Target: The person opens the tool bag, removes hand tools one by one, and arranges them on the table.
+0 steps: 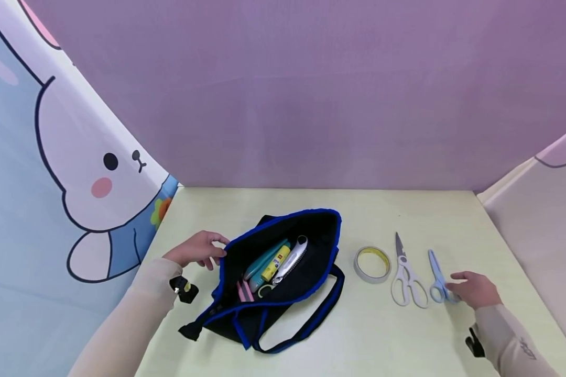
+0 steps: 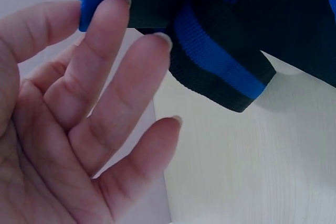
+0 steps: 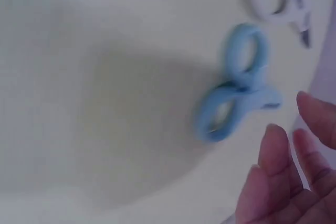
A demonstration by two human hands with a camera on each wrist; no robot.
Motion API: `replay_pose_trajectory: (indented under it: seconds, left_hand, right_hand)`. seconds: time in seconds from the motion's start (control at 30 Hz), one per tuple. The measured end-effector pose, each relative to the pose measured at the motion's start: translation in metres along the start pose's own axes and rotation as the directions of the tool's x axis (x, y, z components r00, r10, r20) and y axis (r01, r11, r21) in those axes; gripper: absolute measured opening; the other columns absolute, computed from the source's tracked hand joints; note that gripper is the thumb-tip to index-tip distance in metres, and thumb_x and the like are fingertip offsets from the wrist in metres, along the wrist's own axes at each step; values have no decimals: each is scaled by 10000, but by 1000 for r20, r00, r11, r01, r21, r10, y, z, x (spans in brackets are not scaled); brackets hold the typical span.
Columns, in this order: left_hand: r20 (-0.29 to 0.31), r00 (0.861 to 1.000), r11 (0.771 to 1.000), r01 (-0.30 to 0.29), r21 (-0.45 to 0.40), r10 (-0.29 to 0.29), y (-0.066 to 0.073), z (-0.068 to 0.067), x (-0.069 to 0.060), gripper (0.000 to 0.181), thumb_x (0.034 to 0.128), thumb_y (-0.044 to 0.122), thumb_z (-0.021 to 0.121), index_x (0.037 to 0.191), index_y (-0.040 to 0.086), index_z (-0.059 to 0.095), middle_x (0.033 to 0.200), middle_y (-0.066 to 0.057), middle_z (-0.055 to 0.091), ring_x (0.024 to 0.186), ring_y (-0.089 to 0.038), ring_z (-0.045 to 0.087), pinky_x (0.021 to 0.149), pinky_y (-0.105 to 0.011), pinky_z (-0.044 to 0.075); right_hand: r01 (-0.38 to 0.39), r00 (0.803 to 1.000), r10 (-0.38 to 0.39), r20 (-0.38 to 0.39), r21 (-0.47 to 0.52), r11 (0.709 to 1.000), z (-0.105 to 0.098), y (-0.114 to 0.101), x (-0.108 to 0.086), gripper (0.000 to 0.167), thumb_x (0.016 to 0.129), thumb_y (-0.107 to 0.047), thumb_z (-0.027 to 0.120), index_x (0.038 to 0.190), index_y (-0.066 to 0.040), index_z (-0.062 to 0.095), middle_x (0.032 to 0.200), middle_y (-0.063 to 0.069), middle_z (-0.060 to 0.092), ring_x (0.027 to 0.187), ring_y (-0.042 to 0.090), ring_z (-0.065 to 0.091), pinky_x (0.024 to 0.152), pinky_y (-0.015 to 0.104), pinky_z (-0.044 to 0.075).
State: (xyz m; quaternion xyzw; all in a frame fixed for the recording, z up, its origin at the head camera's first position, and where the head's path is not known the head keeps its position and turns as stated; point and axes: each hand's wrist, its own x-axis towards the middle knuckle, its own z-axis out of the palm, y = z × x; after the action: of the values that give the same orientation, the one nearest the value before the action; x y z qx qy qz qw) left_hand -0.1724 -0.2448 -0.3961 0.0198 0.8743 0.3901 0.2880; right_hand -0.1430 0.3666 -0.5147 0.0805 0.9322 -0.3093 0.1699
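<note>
A black bag with blue trim (image 1: 311, 277) lies with its mouth spread, holding a white box cutter (image 1: 291, 260), a yellow glue stick (image 1: 275, 263), teal and pink items. My left hand (image 1: 199, 248) pinches the bag's left rim between thumb and fingertips; the left wrist view shows the other fingers (image 2: 126, 98) loosely bent beside the strap (image 2: 215, 61). My right hand (image 1: 477, 289) is just right of the light-blue scissors (image 1: 436, 275). In the right wrist view its fingers (image 3: 275, 153) are relaxed and apart from the blue scissors (image 3: 244, 90), holding nothing.
White-handled scissors (image 1: 407, 277) lie left of the blue ones, and a tape roll (image 1: 372, 265) sits between them and the bag. A purple backdrop (image 1: 311, 94) rises behind the table (image 1: 358, 335); a rabbit-printed cloth (image 1: 89, 183) hangs at left.
</note>
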Motion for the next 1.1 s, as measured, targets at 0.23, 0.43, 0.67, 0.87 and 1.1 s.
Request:
replay_pose_trajectory:
  seconds: [0.23,0.43,0.67,0.87,1.1]
  left_hand:
    - [-20,1000,1000,-11,8,11,0,2,-1,350,926,143,589,1231,-27,564,745,-67,649,634,-279,663,601,-345,523]
    - [-30,999,1000,-13,18,13,4,5,-3,336,926,132,587,1221,-29,568,730,-61,651,636,-285,667,600,-344,528]
    - [-53,999,1000,-7,5,7,2,6,-7,326,926,118,582,1214,-37,568,715,-54,647,600,-226,655,583,-328,524]
    - [-67,998,1000,-4,-12,3,1,9,-7,331,922,122,587,1219,-23,573,728,-77,653,595,-221,651,592,-329,528]
    - [-74,997,999,-16,-27,14,1,9,-8,333,916,117,590,1212,-32,574,712,-80,649,557,-188,631,582,-320,534]
  right_hand:
    - [120,993,-120,-4,32,992,0,-44,3,530,861,-248,673,1187,149,541,900,233,680,679,218,648,646,396,484]
    - [236,972,-236,-2,39,971,1,-94,2,482,857,-213,676,1183,125,563,951,256,668,728,294,666,696,476,506]
    - [428,904,-428,-12,52,902,13,-152,12,379,837,-141,710,1136,75,626,838,77,660,752,202,609,679,369,480]
    - [512,810,-561,171,262,818,34,-179,25,412,864,-79,695,1216,94,568,947,100,629,780,190,621,715,341,509]
    - [559,711,-642,286,322,764,50,-213,32,458,871,-79,683,1259,109,529,1011,157,611,864,273,628,743,335,512]
